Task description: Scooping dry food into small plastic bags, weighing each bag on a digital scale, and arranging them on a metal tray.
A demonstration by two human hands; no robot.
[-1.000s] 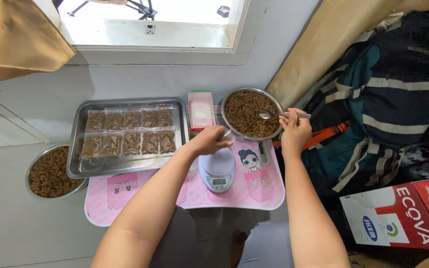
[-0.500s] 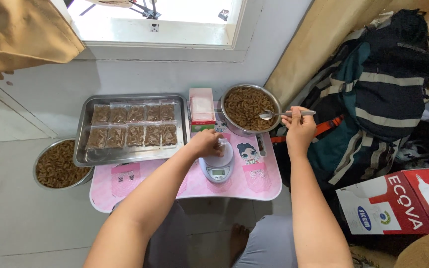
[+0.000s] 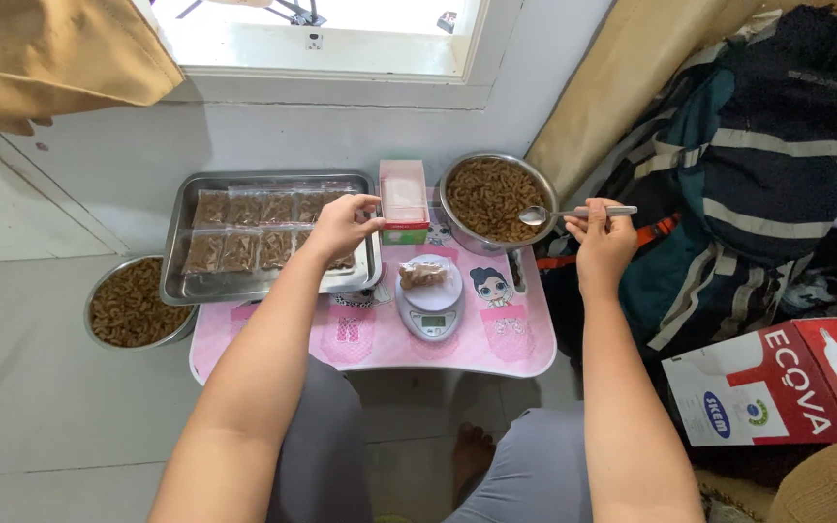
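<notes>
A tiled floor [image 3: 41, 407] carries a low pink table [image 3: 380, 344] under a window. Nearest on the table, a small digital scale [image 3: 430, 308] is seen with a clear snack bag [image 3: 425, 275] lying on its platform, touched by neither hand. The right hand [image 3: 604, 242] is closed around a metal spoon [image 3: 573, 212], its scoop held over the rim of a steel bowl [image 3: 496, 199] of brown curls. The left hand [image 3: 343, 225] is held over the steel tray [image 3: 273, 237] of filled bags, fingers loosely curled, nothing visibly gripped. A red-and-white box [image 3: 405, 200] stands between tray and bowl. A second bowl [image 3: 133, 302] sits on the floor.
</notes>
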